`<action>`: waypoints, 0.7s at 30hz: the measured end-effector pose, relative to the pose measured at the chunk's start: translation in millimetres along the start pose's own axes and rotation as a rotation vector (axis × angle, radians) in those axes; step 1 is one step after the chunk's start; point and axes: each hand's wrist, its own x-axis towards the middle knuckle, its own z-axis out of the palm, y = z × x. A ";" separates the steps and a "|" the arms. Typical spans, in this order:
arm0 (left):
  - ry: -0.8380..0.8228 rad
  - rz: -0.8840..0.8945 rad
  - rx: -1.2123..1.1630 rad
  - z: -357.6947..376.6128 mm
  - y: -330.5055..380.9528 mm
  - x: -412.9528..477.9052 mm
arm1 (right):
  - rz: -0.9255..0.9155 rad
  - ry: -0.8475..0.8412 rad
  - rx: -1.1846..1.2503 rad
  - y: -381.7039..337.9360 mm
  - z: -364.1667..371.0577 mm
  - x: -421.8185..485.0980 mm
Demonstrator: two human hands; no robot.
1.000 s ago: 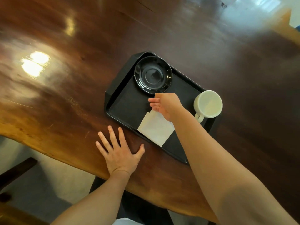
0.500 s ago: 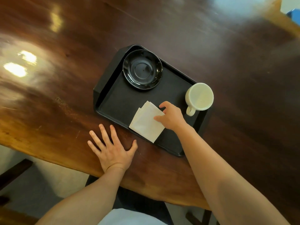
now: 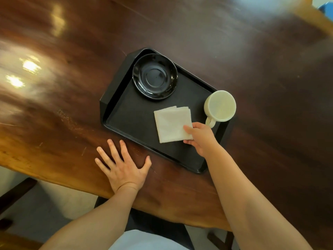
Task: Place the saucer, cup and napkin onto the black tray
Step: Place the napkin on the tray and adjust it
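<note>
The black tray (image 3: 129, 116) lies at an angle on the dark wooden table. A glossy black saucer (image 3: 155, 76) sits in its far left corner. A cream cup (image 3: 220, 105) rests at the tray's right end, its handle pointing toward me. A folded white napkin (image 3: 172, 123) lies on the tray floor in the middle. My right hand (image 3: 200, 138) pinches the napkin's near right corner between thumb and fingers. My left hand (image 3: 122, 166) lies flat with fingers spread on the table, just in front of the tray's near edge.
The wooden table (image 3: 54, 105) has an irregular near edge at the lower left, with light floor below it. A dark chair seat (image 3: 155, 224) shows under my arms. Bright light reflections mark the tabletop at left.
My right hand has slid along the napkin toward its near right corner, and the napkin has turned and moved further onto the tray floor. The left hand has stayed flat on the table.
</note>
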 end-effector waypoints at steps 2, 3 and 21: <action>0.000 -0.003 0.002 0.0 -0.1 0.2 | 0.010 0.038 0.070 8.4 -1.3 -3.4; -0.002 -0.004 0.002 0.0 -0.3 0.3 | 0.007 0.051 0.073 13.4 -0.2 -4.9; -0.018 -0.007 -0.009 -1.4 0.4 -1.2 | -0.149 0.139 -0.302 38.1 15.9 -10.9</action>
